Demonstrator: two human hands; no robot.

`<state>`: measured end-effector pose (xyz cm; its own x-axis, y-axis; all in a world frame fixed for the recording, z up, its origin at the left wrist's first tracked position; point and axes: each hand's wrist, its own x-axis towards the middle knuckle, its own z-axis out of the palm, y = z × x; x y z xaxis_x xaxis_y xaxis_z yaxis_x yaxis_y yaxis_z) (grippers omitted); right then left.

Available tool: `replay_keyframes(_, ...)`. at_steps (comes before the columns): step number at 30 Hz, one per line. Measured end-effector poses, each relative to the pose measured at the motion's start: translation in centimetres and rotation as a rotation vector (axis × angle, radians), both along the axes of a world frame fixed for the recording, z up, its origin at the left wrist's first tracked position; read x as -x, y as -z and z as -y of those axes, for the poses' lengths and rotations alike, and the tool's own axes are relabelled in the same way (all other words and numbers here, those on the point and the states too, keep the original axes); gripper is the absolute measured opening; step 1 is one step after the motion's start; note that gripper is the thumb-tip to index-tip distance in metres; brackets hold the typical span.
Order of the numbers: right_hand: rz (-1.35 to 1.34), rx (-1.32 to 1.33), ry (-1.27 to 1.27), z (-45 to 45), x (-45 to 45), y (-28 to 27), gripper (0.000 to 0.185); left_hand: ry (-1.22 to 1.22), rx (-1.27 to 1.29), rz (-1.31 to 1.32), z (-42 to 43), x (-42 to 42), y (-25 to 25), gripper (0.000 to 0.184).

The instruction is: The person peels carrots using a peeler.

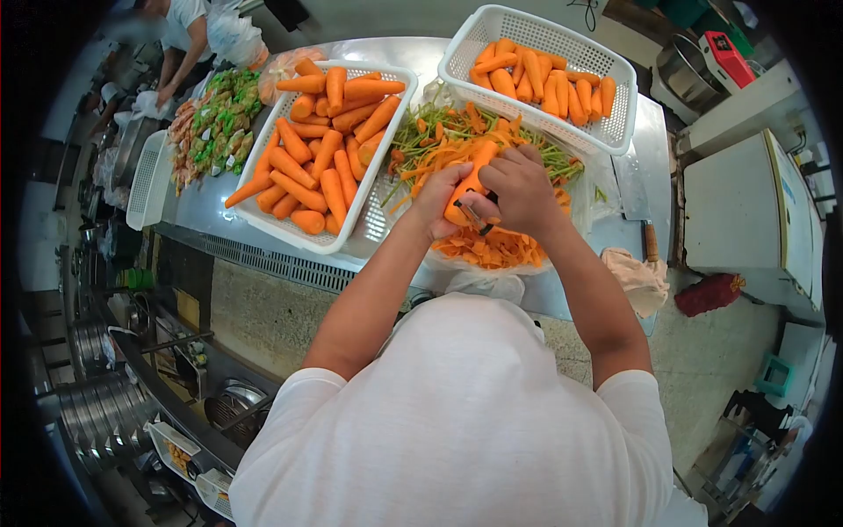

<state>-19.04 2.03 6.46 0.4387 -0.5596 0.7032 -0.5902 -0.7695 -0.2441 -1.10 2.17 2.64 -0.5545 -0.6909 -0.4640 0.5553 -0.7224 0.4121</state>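
**Hands peeling a carrot over a heap of shavings**

The step in hand appears to be peeling. A carrot (pixel 472 183) is held above orange peelings (pixel 492 250) on a metal table (pixel 608 235). The next stroke seems to call for a steady carrot, with the blade clear of the fingers. Both forearms reach forward and converge. The left hand (pixel 439 200) curls around the carrot's side; the right hand (pixel 524 189), knuckles up, closes on what looks like a peeler (pixel 480 221) against the carrot.
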Motion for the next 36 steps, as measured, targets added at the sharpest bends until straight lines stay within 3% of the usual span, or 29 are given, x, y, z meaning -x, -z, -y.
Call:
replay_keyframes(3,-0.057,0.004,0.057,2.8,2.0,0.9,0.044,0.232,0.117,-0.057,-0.1,-1.8,1.4,0.035)
replay_keyframes(5,-0.127,-0.194,0.409,5.6,5.5,1.8,0.042,0.237,0.114,-0.1,-0.5,-2.2,0.9,0.033)
replay_keyframes(8,-0.129,-0.231,0.493,5.3,6.5,1.0,0.044,0.156,0.113,-0.072,-0.6,-1.9,0.3,0.031)
replay_keyframes(9,-0.136,-0.233,0.482,4.2,5.5,0.6,0.044,0.084,0.103,-0.004,-0.8,-1.6,0.4,0.031)
replay_keyframes(11,-0.064,-0.116,0.164,1.4,2.1,-0.4,0.046,0.061,0.114,-0.041,-0.2,-1.0,0.4,0.031)
replay_keyframes(14,-0.045,0.003,-0.035,-0.3,-1.0,-0.2,0.045,0.031,0.065,-0.073,0.2,-0.8,0.6,0.031)
replay_keyframes(16,-0.096,-0.049,0.084,2.5,1.2,0.8,0.044,0.019,-0.004,-0.075,0.0,-1.2,0.8,0.031)
replay_keyframes(18,-0.156,-0.096,0.197,5.0,4.3,1.5,0.044,0.203,0.107,0.005,-0.4,-2.5,0.7,0.031)
replay_keyframes(20,-0.192,-0.132,0.508,6.5,6.3,1.8,0.045,0.207,0.105,-0.008,-0.5,-2.7,1.3,0.032)
replay_keyframes(23,-0.095,-0.3,0.304,3.0,3.6,-1.2,0.045,0.123,0.071,0.01,-0.4,-2.1,1.5,0.035)
replay_keyframes(24,-0.082,-0.139,0.184,1.6,2.0,-0.9,0.045,0.06,0.047,0.045,-0.2,-1.6,1.4,0.036)
replay_keyframes(28,-0.018,0.037,-0.034,0.2,-1.3,0.0,0.046,0.009,-0.092,0.003,-0.3,-1.3,0.2,0.037)
replay_keyframes(30,-0.089,-0.049,0.115,3.5,1.7,0.7,0.046,0.247,0.134,-0.094,-0.1,-2.6,1.1,0.036)
replay_keyframes(34,-0.181,-0.199,0.48,5.3,5.7,0.4,0.046,0.279,0.134,-0.126,-0.6,-2.8,0.7,0.035)
replay_keyframes(36,-0.139,-0.226,0.345,3.7,4.2,0.2,0.046,0.135,0.149,-0.034,-1.3,-1.5,-0.5,0.038)
